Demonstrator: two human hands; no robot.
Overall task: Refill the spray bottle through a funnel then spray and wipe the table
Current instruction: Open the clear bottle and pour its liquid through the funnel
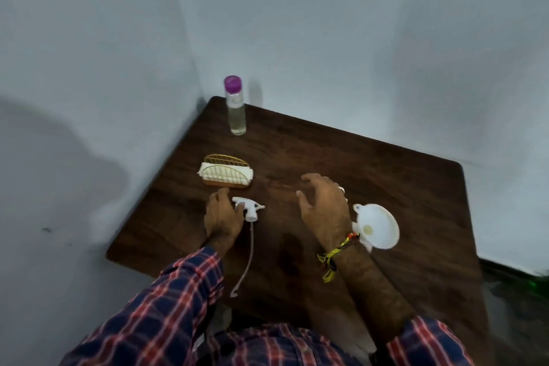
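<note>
1. Standing at the near edge of a dark wooden table pushed into a corner of pale walls, a person in a red-and-blue plaid shirt reaches both hands over the surface.
2. Left hand: lies palm down near the left edge, fingers resting on the white trigger spray head. Whether the fingers are closed around the head or only laid against it cannot be told.
3. Spray head: detached from any bottle, lying on the surface, its thin dip tube trailing toward the near edge.
4. Right hand: held above the middle of the surface, fingers spread and curled, gripping nothing. A ring shows on one finger; a yellow, black and red thread band circles the wrist.
5. White funnel: lying tilted on its side just right of the right wrist, its wide mouth facing up and toward the viewer.
6. Clear bottle with a purple cap: upright at the far left corner, capped, holding clear liquid. Any label is too blurred to read.
7. Gold wire napkin holder: on a wooden base near the left edge, between the clear bottle and the left hand, with white napkins inside.
8. No brand or writing is legible on any item.
</note>
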